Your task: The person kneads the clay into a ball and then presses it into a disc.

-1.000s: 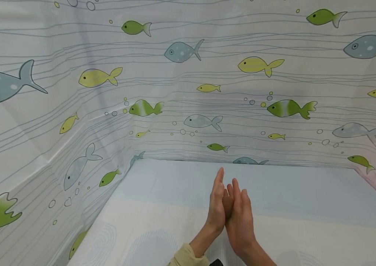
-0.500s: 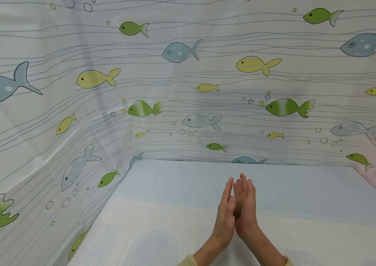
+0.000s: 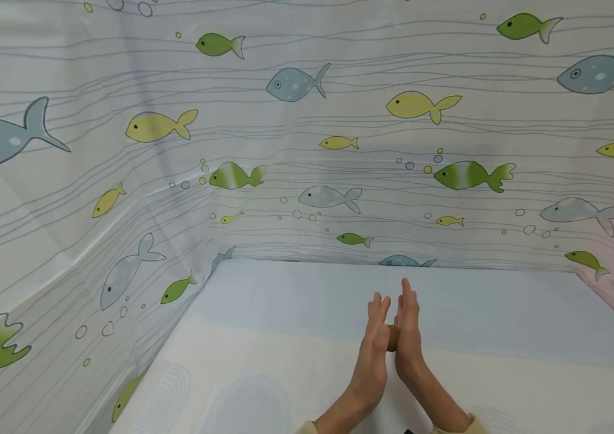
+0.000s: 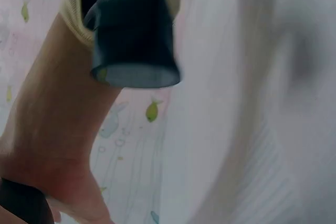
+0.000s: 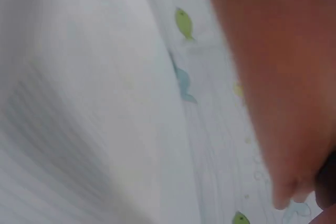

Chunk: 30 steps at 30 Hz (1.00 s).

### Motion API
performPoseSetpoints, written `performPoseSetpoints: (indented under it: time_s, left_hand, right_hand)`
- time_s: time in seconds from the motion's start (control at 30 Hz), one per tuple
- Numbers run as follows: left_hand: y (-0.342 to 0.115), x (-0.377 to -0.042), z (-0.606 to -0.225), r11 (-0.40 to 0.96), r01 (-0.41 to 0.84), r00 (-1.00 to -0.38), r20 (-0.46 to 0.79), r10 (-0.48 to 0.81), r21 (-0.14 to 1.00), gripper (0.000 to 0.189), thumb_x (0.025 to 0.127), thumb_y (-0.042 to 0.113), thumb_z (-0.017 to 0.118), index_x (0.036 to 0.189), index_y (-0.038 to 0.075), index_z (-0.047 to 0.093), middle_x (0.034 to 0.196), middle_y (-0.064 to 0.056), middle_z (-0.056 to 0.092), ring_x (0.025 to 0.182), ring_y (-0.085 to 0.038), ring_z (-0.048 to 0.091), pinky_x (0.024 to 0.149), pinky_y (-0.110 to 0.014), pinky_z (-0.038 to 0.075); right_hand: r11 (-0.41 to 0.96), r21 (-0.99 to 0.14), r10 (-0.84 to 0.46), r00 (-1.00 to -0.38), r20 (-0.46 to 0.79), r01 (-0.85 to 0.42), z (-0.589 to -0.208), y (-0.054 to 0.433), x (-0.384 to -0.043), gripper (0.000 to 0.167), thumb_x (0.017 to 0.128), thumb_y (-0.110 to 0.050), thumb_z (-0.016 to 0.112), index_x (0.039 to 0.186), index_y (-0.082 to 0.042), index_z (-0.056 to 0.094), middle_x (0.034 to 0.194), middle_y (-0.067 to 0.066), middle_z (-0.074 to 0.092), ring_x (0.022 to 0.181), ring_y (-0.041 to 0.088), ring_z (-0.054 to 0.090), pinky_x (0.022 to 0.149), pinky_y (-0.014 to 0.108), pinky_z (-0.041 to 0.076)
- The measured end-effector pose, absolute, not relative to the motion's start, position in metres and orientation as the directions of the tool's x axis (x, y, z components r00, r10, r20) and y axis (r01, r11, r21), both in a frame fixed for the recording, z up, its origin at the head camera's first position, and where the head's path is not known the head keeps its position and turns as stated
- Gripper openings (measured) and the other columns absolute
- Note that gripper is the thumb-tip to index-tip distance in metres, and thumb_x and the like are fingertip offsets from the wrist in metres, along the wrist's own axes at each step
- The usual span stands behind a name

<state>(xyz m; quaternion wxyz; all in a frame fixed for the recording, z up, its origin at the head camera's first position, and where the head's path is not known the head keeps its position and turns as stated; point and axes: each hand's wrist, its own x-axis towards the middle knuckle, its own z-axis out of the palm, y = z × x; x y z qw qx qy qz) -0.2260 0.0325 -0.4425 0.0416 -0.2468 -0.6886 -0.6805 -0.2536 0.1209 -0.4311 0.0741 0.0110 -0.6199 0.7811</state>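
Observation:
Between the two palms sits a dark brown rounded lump (image 3: 392, 338), mostly hidden by the hands in the head view. My left hand (image 3: 374, 355) presses it from the left with fingers straight and pointing up. From the other side the flat palm of my right hand (image 3: 409, 337) presses on it, fingers also straight. The left wrist view catches part of the dark lump (image 4: 23, 201) at its lower left corner, beside the right hand (image 4: 58, 182). At the right edge of the right wrist view, the lump (image 5: 327, 182) shows dark near the left hand's fingertips (image 5: 282, 200).
Below the hands spreads a table with a pale blue and white cover (image 3: 263, 301). Fish-patterned curtain walls (image 3: 307, 163) rise behind it and along the left. A dark wrist camera (image 4: 136, 35) is on the right forearm, at the light yellow sleeve.
Both hands have shifted to the right with the lump between them. The right hand has slid forward against the left, so its fingertips now reach farther than the left's.

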Motion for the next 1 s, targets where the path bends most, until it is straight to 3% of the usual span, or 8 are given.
performPoseSetpoints:
  time_s: [0.1, 0.23, 0.37, 0.77, 0.9, 1.0]
  left_hand:
    - [0.030, -0.231, -0.437, -0.024, 0.425, -0.881, 0.419, 0.218, 0.905, 0.052, 0.108, 0.036, 0.018, 0.157, 0.022, 0.027, 0.164, 0.007, 0.013, 0.152, -0.022, -0.002, 0.118, -0.062, 0.003]
    - [0.027, -0.237, -0.431, -0.030, 0.445, -0.881, 0.444, 0.164, 0.895, 0.049, 0.109, 0.031, 0.021, 0.156, 0.024, 0.028, 0.161, 0.013, 0.022, 0.152, -0.013, 0.003, 0.123, -0.040, 0.004]
    - [0.025, -0.241, -0.429, -0.052, 0.453, -0.880, 0.455, 0.137, 0.890, 0.047, 0.109, 0.030, 0.022, 0.155, 0.027, 0.030, 0.160, 0.014, 0.027, 0.151, -0.010, 0.007, 0.122, -0.030, 0.007]
    - [0.019, -0.249, -0.425, -0.074, 0.453, -0.878, 0.459, 0.133, 0.888, 0.052, 0.107, 0.033, 0.022, 0.156, 0.018, 0.030, 0.161, 0.009, 0.025, 0.152, -0.014, 0.007, 0.122, -0.049, 0.005]
    - [0.015, -0.254, -0.427, -0.073, 0.429, -0.890, 0.435, 0.133, 0.900, 0.054, 0.107, 0.036, 0.019, 0.157, 0.017, 0.027, 0.163, 0.008, 0.021, 0.152, -0.015, 0.005, 0.121, -0.052, 0.004]
    - [0.013, -0.257, -0.430, -0.096, 0.401, -0.900, 0.411, 0.143, 0.911, 0.056, 0.107, 0.038, 0.017, 0.158, 0.017, 0.024, 0.164, 0.006, 0.017, 0.153, -0.018, 0.003, 0.121, -0.053, 0.002]
  right_hand:
    - [-0.191, -0.972, 0.020, -0.990, 0.137, -0.138, -0.436, 0.110, -0.244, 0.066, 0.103, -0.057, 0.012, 0.161, -0.026, 0.002, 0.166, -0.008, -0.006, 0.153, 0.021, -0.007, 0.119, 0.056, -0.006]
    - [-0.265, -0.955, -0.072, -0.985, 0.159, -0.135, -0.435, 0.101, -0.233, 0.065, 0.103, -0.057, 0.006, 0.161, -0.026, 0.000, 0.166, -0.010, 0.001, 0.153, 0.018, -0.002, 0.120, 0.052, -0.002]
    - [-0.313, -0.944, -0.114, -0.982, 0.151, -0.109, -0.430, 0.097, -0.227, 0.065, 0.102, -0.059, 0.004, 0.160, -0.030, -0.001, 0.167, -0.010, 0.002, 0.152, 0.016, -0.006, 0.120, 0.051, -0.004]
    - [-0.380, -0.918, -0.166, -0.968, 0.191, -0.116, -0.421, 0.093, -0.214, 0.060, 0.104, -0.056, 0.003, 0.159, -0.034, -0.006, 0.167, -0.004, 0.001, 0.152, 0.020, -0.006, 0.119, 0.054, -0.004]
    - [-0.413, -0.904, -0.211, -0.953, 0.218, -0.115, -0.421, 0.095, -0.210, 0.057, 0.104, -0.054, 0.000, 0.158, -0.037, -0.008, 0.167, -0.002, -0.001, 0.151, 0.007, 0.003, 0.118, 0.037, 0.012]
    - [-0.430, -0.894, -0.241, -0.938, 0.248, -0.126, -0.421, 0.095, -0.208, 0.055, 0.104, -0.052, -0.002, 0.157, -0.039, -0.010, 0.167, -0.002, -0.005, 0.148, -0.004, 0.009, 0.118, 0.035, 0.013]
